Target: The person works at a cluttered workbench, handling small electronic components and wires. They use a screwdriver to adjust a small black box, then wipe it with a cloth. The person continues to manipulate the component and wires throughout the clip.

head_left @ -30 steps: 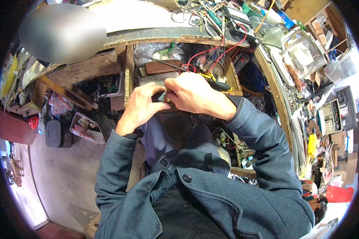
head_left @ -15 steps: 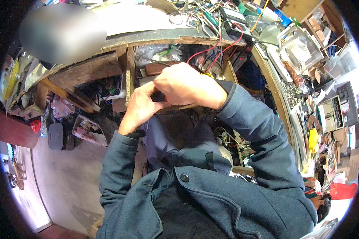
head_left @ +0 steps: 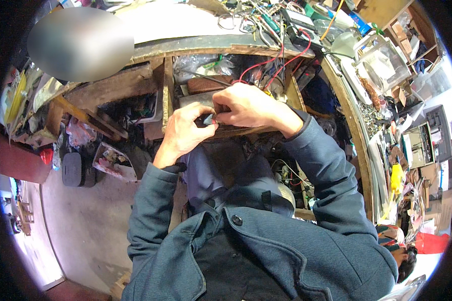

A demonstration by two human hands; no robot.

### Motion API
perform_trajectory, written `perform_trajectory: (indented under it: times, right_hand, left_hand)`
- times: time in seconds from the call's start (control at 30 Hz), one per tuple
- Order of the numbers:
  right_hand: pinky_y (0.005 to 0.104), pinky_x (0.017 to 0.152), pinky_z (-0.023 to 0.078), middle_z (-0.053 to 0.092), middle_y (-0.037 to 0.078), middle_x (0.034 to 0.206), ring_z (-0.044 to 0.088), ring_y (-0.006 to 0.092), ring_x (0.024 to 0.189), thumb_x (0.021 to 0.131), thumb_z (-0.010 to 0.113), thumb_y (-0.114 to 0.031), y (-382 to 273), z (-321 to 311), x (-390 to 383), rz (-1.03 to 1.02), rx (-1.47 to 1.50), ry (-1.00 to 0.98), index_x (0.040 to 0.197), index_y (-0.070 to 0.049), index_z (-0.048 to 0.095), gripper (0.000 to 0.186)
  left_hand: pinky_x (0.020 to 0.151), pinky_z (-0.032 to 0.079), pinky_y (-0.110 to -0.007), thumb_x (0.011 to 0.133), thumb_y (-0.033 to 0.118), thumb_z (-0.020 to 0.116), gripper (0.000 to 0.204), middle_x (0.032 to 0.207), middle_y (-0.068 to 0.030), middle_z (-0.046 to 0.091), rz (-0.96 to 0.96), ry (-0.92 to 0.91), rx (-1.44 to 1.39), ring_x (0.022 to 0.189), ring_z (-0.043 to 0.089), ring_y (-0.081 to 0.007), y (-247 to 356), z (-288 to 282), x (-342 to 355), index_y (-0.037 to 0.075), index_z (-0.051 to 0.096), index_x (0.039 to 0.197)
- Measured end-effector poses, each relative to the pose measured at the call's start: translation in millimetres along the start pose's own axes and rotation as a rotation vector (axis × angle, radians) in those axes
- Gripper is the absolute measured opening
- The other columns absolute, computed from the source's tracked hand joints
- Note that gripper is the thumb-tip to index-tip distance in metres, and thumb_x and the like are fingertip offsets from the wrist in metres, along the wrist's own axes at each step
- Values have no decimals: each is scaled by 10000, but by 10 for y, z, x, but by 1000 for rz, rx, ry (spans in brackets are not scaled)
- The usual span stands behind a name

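Over the open drawer below the bench, my two hands meet at their fingertips. My left hand (head_left: 183,131) curls its thumb and fingers around a small dark grey piece (head_left: 208,120) with a spot of red at its right end. From the right, my right hand (head_left: 248,106) is closed, its fingertips pinched at that red end. The fingers cover most of the piece, so its kind cannot be made out. Under and behind my hands is the drawer (head_left: 167,95), holding a brown oblong block (head_left: 206,84) and clear plastic bags (head_left: 191,64).
Red test leads (head_left: 306,42) hang from a meter-like device (head_left: 299,21) over the bench edge. Pliers and loose wires crowd the bench top. A clear plastic container (head_left: 381,65) stands among clutter at right. On the floor at left are a box of scraps (head_left: 114,161) and a dark case (head_left: 73,169).
My right hand has turned and drawn slightly right, away from the left hand's knuckles. The small dark piece now shows more between them. The whole view has shifted slightly.
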State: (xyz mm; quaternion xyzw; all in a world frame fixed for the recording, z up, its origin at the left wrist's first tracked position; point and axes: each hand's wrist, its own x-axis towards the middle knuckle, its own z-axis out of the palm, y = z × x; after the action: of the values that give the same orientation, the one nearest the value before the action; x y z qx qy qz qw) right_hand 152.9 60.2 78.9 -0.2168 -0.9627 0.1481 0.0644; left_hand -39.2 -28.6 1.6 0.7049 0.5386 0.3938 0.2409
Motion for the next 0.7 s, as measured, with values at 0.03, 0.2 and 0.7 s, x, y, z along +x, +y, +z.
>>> perform_trajectory:
  times: [0.03,0.2,0.7]
  right_hand:
    - [444,659,519,673,185,760,681,383,721,857,767,-278,75,64,-9,-9,111,-8,894,0,670,297]
    - [411,664,535,692,147,779,691,277,713,877,748,-281,148,210,-57,70,294,28,893,0,669,293]
    - [322,547,502,656,73,698,626,142,592,921,740,-298,45,563,-289,439,801,119,933,10,672,316]
  left_hand:
    - [853,547,-328,790,147,797,321,1001,-132,732,5,-3,1,927,714,-208,1,4,3,-7,722,1061]
    - [816,544,-327,779,144,809,326,963,-124,713,26,26,-17,890,705,-232,-13,17,-17,-6,725,1056]
    - [792,545,-330,756,131,812,321,954,-116,699,64,124,63,874,697,-240,-17,77,-71,5,715,1035]
